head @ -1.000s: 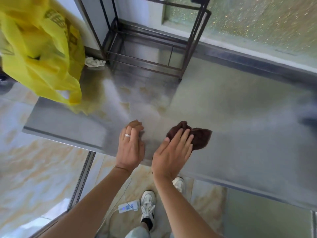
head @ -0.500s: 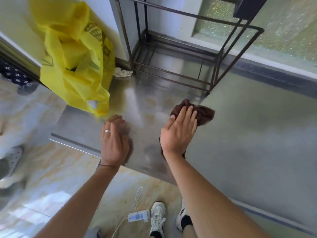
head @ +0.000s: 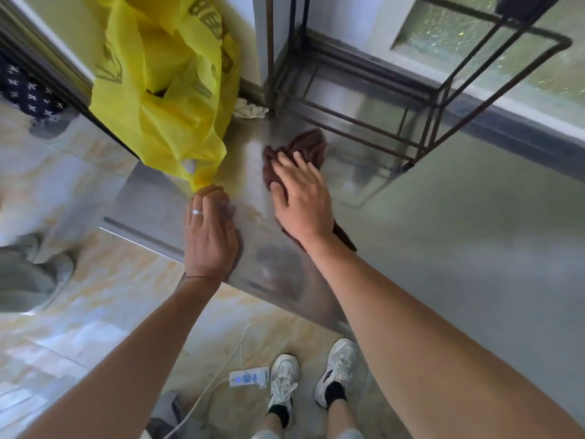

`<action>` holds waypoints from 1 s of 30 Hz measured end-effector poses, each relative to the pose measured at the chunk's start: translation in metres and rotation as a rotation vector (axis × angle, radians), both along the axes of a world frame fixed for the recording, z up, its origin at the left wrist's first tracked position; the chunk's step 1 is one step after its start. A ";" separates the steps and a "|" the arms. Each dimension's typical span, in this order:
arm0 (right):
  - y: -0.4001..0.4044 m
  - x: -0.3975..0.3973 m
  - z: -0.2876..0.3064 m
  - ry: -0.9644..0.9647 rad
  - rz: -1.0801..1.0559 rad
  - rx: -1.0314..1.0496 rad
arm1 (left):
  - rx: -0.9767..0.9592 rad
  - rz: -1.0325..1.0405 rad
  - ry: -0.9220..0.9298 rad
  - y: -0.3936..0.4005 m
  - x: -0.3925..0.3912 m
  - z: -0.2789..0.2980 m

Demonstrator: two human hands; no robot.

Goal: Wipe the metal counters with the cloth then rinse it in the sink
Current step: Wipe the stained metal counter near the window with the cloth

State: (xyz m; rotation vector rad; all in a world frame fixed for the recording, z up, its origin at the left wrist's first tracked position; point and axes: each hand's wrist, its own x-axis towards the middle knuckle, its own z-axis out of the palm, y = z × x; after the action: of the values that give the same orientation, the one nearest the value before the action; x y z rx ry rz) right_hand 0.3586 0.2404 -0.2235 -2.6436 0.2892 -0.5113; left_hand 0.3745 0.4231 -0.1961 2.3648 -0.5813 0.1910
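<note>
The metal counter (head: 443,232) fills the right and middle of the head view, with damp streaks near its left end. A brown cloth (head: 308,145) lies on it in front of the wire rack. My right hand (head: 302,201) presses flat on the cloth with fingers spread, and cloth shows both beyond the fingertips and behind the wrist. My left hand (head: 210,236), wearing a ring, rests on the counter near its front edge. Its fingers are curled and touch the bottom of the yellow bag. It holds nothing.
A yellow plastic bag (head: 164,99) hangs over the counter's left end. A dark wire rack (head: 421,99) stands at the back by the window, with a crumpled white rag (head: 250,109) beside its leg. A power strip (head: 248,377) with cable lies on the floor by my feet.
My right hand has pushed the cloth away from the front edge toward the back left, close to the rack. My left hand slid forward to meet the bag's bottom.
</note>
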 end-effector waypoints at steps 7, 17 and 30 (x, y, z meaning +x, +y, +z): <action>0.084 -0.019 0.006 0.057 0.030 0.024 | -0.092 0.076 -0.014 0.000 0.000 -0.004; 0.038 -0.083 0.012 0.098 0.382 0.005 | -0.069 0.027 -0.023 0.000 -0.002 0.000; 0.047 0.005 0.011 0.234 -0.086 -0.139 | 0.048 0.026 0.092 0.008 0.008 -0.001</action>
State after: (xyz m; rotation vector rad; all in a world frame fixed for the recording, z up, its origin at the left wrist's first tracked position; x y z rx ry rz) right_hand 0.3633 0.2873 -0.2125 -2.8394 0.4551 -0.2557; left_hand 0.3821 0.4312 -0.1974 2.4147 -0.5162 0.0800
